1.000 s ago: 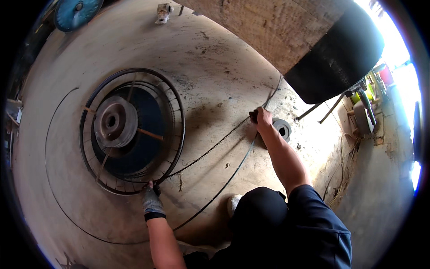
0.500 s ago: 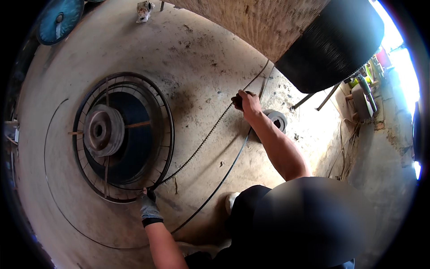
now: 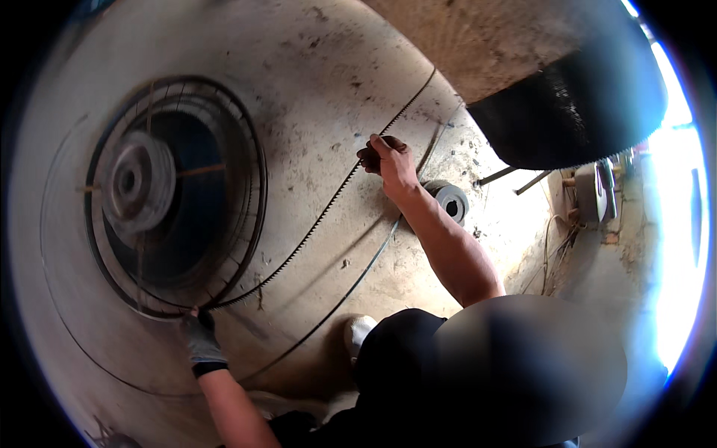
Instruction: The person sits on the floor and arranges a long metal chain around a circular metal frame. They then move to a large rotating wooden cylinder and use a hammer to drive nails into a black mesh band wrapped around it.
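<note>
A long dark toothed strip, like a band saw blade (image 3: pixel 317 226), runs from the upper right down to a round spoked reel (image 3: pixel 259 216). My right hand (image 3: pixel 390 166), bare, is closed round the strip partway along it. My left hand (image 3: pixel 202 337), in a grey glove, pinches where the strip meets the reel's lower rim; whether it also grips the rim is hidden. A grey grooved pulley (image 3: pixel 140 179) sits on top of the reel, over a dark disc. Another thin band (image 3: pixel 345 295) curves under my right arm and along the floor.
A smaller grooved pulley (image 3: pixel 452 201) stands on the stained concrete floor beside my right forearm. At the upper right are a worn board (image 3: pixel 478 37) and a dark ridged roll (image 3: pixel 567 112) above metal legs. Loose cords (image 3: pixel 553 246) lie near the right wall.
The view has shifted, so the reel and both hands appear further left and the reel higher. Both hands keep their hold on the strip.
</note>
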The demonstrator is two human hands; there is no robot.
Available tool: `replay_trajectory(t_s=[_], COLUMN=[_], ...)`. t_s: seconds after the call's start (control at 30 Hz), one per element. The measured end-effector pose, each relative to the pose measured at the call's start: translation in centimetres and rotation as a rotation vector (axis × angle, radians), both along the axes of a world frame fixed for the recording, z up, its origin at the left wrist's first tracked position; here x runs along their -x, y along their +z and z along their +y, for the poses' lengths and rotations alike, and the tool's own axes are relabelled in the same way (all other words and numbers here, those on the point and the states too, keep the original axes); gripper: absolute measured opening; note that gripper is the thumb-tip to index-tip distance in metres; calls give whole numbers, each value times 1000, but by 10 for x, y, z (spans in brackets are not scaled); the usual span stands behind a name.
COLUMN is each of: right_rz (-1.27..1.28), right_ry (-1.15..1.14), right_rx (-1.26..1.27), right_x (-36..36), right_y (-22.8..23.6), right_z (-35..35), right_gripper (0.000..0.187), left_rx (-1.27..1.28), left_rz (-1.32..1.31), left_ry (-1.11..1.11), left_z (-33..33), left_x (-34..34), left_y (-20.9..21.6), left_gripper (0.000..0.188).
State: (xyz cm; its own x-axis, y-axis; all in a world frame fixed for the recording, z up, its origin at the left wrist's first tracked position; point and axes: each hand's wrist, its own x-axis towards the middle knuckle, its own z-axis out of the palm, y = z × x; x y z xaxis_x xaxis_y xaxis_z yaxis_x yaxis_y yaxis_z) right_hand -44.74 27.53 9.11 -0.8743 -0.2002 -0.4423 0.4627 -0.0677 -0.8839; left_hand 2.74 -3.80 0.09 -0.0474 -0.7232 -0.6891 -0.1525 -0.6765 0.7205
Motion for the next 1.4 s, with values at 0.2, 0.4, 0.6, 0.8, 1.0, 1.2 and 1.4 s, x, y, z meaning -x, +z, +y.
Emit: replay_trajectory(t_s=[0.2, 0.4, 0.6, 0.8, 1.0, 1.2, 1.4], right_rz=[-48, 53, -95, -73, -26, 6, 148], right_ry=[-105, -178, -405, -456, -528, -554, -283], right_rx=[-129, -213, -114, -142, -208, -260, -843], right_x=[4, 46, 77, 98, 122, 167, 162], right_y=[-47, -74, -82, -84, -76, -91, -88], right_z=[7, 27, 50, 66, 58, 77, 82], right_gripper=[22, 21, 12, 11, 10, 12, 27], left_rx=[-11, -85, 7, -23, -163, -157, -136], left_rz=[-6, -91, -181, -201, 134, 161, 244], left_ry=[-42, -198, -377, -345, -52, -91, -19], left_z=[9, 15, 50, 70, 88, 102, 115], left_x=[8, 35, 60, 97, 122, 154, 177], left_y=[20, -9, 6, 45, 55, 63, 49], left_gripper=[22, 19, 32, 39, 19, 21, 23])
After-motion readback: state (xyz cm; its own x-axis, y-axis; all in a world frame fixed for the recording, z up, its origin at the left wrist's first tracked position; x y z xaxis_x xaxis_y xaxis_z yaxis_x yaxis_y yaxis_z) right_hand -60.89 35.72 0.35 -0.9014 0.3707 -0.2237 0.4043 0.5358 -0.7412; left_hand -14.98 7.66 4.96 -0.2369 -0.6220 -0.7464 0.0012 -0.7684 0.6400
